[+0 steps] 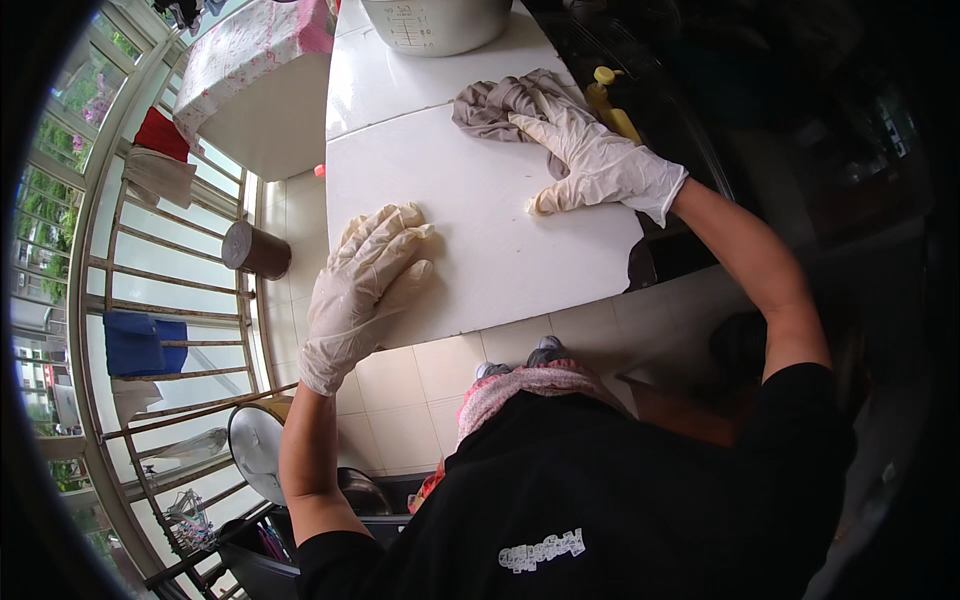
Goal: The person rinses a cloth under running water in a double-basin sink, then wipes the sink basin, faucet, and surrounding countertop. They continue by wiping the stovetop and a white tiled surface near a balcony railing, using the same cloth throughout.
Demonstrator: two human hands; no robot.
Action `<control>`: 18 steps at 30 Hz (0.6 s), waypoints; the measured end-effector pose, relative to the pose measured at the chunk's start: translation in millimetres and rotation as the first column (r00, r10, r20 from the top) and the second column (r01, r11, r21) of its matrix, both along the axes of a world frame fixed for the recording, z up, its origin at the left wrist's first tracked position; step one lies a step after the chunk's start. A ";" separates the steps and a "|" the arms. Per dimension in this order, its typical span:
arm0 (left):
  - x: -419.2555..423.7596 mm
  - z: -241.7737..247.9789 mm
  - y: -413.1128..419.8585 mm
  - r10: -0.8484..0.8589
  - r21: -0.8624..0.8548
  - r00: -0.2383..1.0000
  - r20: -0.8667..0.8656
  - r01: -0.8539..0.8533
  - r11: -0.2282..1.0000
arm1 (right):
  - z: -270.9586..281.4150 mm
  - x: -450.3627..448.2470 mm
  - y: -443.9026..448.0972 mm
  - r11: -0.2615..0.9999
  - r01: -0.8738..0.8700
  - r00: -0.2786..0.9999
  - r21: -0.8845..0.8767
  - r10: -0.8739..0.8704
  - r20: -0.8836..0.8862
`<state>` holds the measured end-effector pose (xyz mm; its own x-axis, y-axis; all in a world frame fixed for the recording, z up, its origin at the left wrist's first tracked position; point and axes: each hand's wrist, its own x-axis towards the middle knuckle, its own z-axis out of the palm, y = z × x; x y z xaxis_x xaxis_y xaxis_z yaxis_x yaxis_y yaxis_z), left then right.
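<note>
My left hand (367, 289), in a thin off-white glove, is at the left edge of a white tabletop (450, 247). Its fingers are slightly bent, with the thumb apart, and nothing is visible in it. Gloved the same way, my right hand (592, 154) lies farther up the tabletop with its fingers and thumb spread. Under its fingers is a crumpled grey-brown cloth (487, 109), partly hidden by the hand. A white pot with measuring marks (442, 34) stands at the far end of the tabletop, cut off by the frame.
Yellow pump bottles (619, 120) stand beside the tabletop on the dark right side. The near right corner (637, 259) is jagged. At left are a brown cylindrical bin (259, 251), a cloth-covered box (255, 112) and a metal railing (172, 277) hung with cloths.
</note>
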<state>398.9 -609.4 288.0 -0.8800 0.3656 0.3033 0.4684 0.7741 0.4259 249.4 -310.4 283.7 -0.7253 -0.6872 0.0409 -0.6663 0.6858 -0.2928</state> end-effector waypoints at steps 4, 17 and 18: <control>1.2 4.1 2.9 0.028 0.017 0.998 0.049 -0.029 0.999 | 15.1 13.1 -7.2 0.999 0.045 0.983 0.015 -0.047 0.180; -3.3 1.9 2.3 0.040 0.030 0.998 0.041 -0.041 0.999 | 2.2 0.0 1.7 0.993 -0.044 0.988 -0.110 0.059 0.141; -2.7 2.1 2.5 0.044 0.025 0.998 0.045 -0.045 0.999 | 1.2 -5.4 3.5 0.987 -0.064 0.981 -0.146 0.089 0.172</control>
